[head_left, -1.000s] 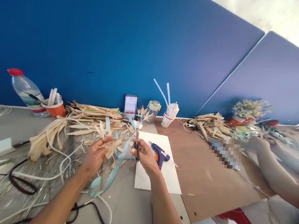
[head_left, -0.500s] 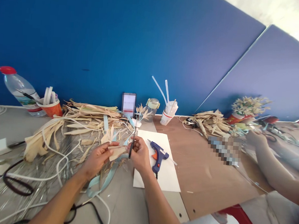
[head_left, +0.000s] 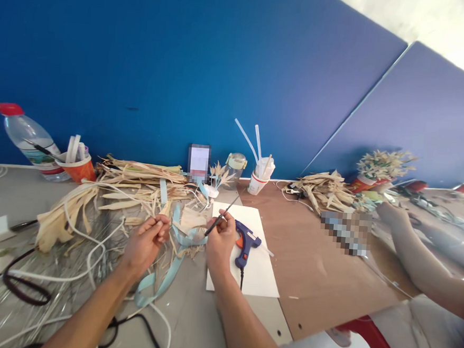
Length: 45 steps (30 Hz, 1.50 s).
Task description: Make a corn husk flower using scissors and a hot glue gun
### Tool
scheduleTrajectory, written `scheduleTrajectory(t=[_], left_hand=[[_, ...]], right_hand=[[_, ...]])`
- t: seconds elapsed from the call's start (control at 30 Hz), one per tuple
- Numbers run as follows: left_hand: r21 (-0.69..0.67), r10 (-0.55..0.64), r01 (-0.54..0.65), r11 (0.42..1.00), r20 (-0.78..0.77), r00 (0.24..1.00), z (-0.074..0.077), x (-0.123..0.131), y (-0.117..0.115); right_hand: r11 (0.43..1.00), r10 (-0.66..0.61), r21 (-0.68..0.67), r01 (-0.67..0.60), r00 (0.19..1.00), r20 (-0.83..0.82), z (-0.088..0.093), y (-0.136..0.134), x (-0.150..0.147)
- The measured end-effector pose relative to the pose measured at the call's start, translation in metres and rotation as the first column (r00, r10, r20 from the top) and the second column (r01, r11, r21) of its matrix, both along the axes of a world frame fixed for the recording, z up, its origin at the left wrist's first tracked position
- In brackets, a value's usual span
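Fingers (head_left: 161, 222) of the left hand (head_left: 143, 244) bunch together, any hold unclear, while a corn-husk piece (head_left: 189, 220) now sits between the hands by blue ribbon (head_left: 168, 276) and the right hand (head_left: 219, 243) grips scissors (head_left: 214, 225) swung away, so cutting seems paused.

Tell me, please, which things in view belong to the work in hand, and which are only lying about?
Probably in use:
dark tool, in the right hand
husk piece
ribbon
glue gun

Probably just there:
bottle
jar
perhaps the phone
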State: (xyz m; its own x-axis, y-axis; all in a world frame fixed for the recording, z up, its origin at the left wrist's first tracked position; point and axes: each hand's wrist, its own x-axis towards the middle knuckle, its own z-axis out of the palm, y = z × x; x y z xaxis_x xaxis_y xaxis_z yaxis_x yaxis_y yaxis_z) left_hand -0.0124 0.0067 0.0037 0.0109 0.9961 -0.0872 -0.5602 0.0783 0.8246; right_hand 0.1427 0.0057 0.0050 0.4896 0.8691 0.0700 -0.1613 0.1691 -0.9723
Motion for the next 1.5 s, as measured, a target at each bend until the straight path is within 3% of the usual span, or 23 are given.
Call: scheduleTrajectory(t=[0.3, 0.43, 0.63, 0.77, 0.9, 1.07, 1.3, 1.4, 1.5], left_hand=[[0.023, -0.038, 0.041, 0.999, -0.123, 0.992, 0.003, 0.008, -0.007], [-0.003, 0.032, -0.032, 0.999, -0.040, 0.999, 0.002, 0.008, -0.005], [-0.019, 0.200, -0.200, 0.980, -0.002, 0.980, 0.001, 0.004, 0.001], [0.062, 0.209, -0.208, 0.976, -0.005, 0.978, 0.003, 0.001, 0.002], [0.087, 0.195, -0.193, 0.977, -0.013, 0.981, 0.004, -0.001, 0.003], [0.081, 0.191, -0.187, 0.979, -0.045, 0.981, 0.001, -0.003, 0.004], [0.069, 0.201, -0.198, 0.978, -0.041, 0.979, -0.003, -0.005, 0.006], [0.063, 0.222, -0.220, 0.973, -0.033, 0.974, -0.004, -0.006, 0.007], [0.045, 0.261, -0.259, 0.965, -0.048, 0.964, -0.005, -0.007, 0.008]], right_hand=[[1.000, -0.017, 0.009, 0.017, 0.999, -0.048, 0.015, 0.006, -0.016], [0.999, 0.025, 0.035, -0.023, 0.997, -0.073, 0.015, 0.012, -0.037], [0.999, -0.015, 0.049, 0.019, 0.996, -0.086, 0.000, 0.021, -0.067], [1.000, 0.002, 0.028, -0.001, 1.000, -0.024, -0.001, 0.042, -0.045], [0.998, 0.044, -0.043, -0.037, 0.984, 0.172, 0.002, 0.067, -0.013], [0.954, 0.289, -0.220, -0.203, 0.814, 0.503, 0.004, 0.079, -0.002], [0.914, 0.404, -0.238, -0.328, 0.710, 0.577, 0.023, 0.085, 0.005], [0.904, 0.426, -0.269, -0.332, 0.653, 0.626, 0.030, 0.085, 0.003], [0.891, 0.455, -0.376, -0.256, 0.526, 0.719, 0.032, 0.081, -0.002]])
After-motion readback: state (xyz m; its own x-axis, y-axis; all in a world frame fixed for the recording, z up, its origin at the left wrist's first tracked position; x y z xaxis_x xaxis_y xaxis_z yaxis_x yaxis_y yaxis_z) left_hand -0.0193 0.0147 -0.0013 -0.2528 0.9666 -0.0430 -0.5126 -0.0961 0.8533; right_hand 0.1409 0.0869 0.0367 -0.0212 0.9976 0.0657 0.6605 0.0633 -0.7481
